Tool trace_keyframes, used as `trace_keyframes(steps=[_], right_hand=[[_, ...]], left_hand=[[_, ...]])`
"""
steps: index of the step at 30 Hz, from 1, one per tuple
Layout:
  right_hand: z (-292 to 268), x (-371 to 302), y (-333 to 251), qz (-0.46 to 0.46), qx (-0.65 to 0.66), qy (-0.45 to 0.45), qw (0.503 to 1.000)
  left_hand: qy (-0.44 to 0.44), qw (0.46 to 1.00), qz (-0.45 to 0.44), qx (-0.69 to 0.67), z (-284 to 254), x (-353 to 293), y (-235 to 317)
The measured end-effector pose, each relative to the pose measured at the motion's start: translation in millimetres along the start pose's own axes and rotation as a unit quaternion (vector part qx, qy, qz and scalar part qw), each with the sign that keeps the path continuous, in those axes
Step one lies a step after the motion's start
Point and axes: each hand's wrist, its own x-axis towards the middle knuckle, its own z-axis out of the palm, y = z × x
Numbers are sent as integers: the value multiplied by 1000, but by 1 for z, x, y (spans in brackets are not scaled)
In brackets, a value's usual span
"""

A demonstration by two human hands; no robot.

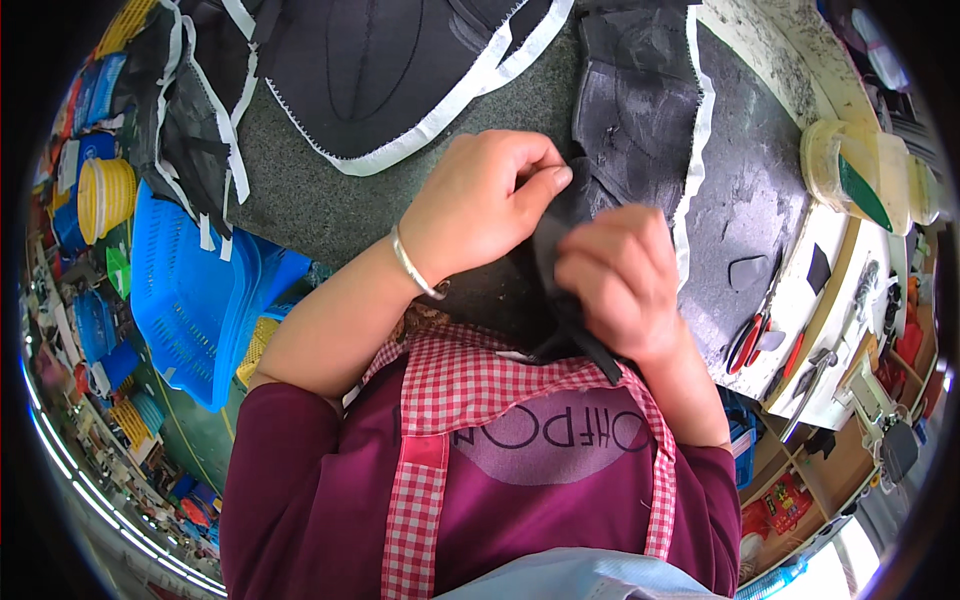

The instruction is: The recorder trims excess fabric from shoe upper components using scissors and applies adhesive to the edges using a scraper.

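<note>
My left hand point(485, 195), with a silver bangle at its wrist, pinches the top of a black fabric piece point(548, 240) between thumb and forefinger. Just below and to the right, my right hand point(622, 280) is curled closed on the same piece, its fingers a little blurred. A narrow dark end hangs from under that hand, over my checked apron point(470, 375). Behind both hands lies a long black fabric panel point(640, 110) with a white strip down its right edge. What sits inside the right fingers is hidden.
A large white-edged black panel point(370, 70) lies on the grey table point(300, 190), with more black pieces point(195, 120) at left. Blue baskets point(190, 300) stand left. Right are a plastic tub point(845, 175), red-handled scissors point(747, 343) and other tools.
</note>
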Motion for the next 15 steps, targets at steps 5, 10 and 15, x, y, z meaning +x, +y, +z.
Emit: trace_keyframes(steps=[5, 10, 15], right_hand=[[-23, 18, -10, 195, 377, 254, 869], [-42, 8, 34, 405, 400, 167, 805], [-37, 18, 37, 400, 416, 85, 812]], left_hand=[[170, 975, 131, 61, 4, 16, -9], [198, 958, 81, 191, -8, -23, -4], [137, 964, 46, 222, -4, -44, -2]])
